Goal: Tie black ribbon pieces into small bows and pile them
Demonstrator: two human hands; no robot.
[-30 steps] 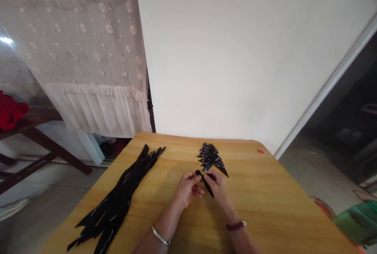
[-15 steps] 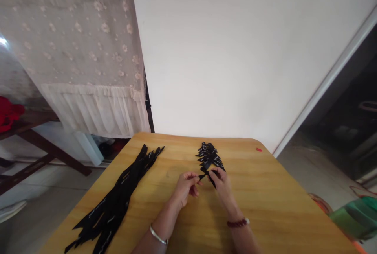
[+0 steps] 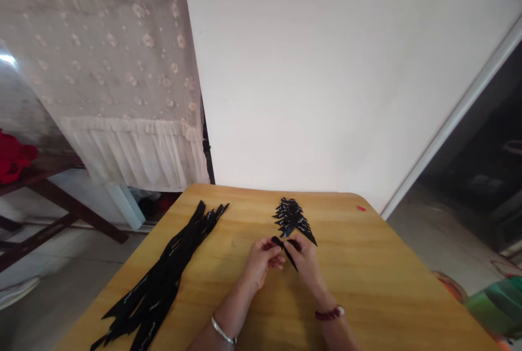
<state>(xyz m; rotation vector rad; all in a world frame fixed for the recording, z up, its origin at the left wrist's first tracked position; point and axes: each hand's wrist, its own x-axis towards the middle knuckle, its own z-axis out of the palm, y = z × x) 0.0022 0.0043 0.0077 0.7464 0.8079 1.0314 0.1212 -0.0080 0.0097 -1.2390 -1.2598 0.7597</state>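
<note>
Between my two hands is a black ribbon (image 3: 290, 254), gathered into a small bow shape. My left hand (image 3: 263, 258) pinches its left loop between thumb and fingers. On the other side, my right hand (image 3: 304, 258) grips the right part, and one ribbon tail hangs down below the fingers. Just beyond my hands, a row of black ribbon bows (image 3: 290, 212) with white print lies overlapped on the table. To the left, a long bundle of loose black ribbon strips (image 3: 175, 258) with white marks stretches across the tabletop.
The wooden table (image 3: 359, 286) stands against a white wall (image 3: 305, 79). A small red piece (image 3: 361, 208) lies near its far right corner. At left hangs a lace curtain (image 3: 134, 79) beside a dark wooden stand (image 3: 61, 204). A green object (image 3: 495, 305) is on the right.
My hands have drawn slightly closer together and nearer to me, apart from the row of bows. The left fingers now hold a loop instead of a thin ribbon end.
</note>
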